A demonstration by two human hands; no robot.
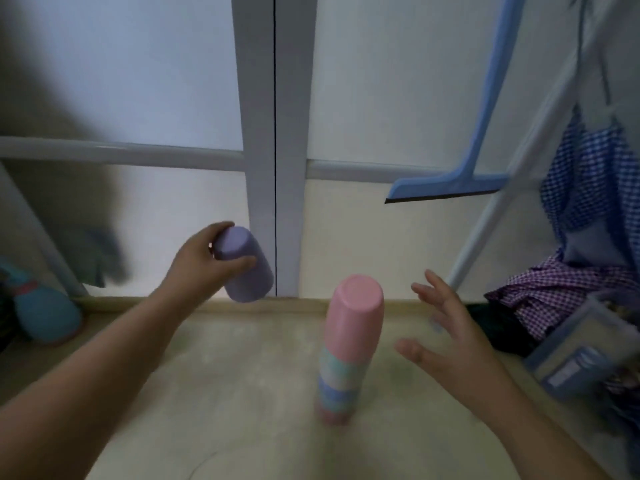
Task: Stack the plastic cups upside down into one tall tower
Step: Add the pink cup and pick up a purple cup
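A tower of upside-down plastic cups (346,344) stands on the beige floor, a pink cup on top and pale green, blue and pink rims showing below. My left hand (204,265) holds a purple cup (244,265) in the air, bottom up and tilted, to the upper left of the tower and apart from it. My right hand (446,330) hovers just right of the tower with fingers spread, holding nothing and not touching the cups.
A white door frame (277,143) rises right behind the tower. A blue squeegee (460,174) leans at the right. Checked cloth (561,296) and a clear plastic box (581,355) lie to the right. A blue object (45,317) sits at the far left.
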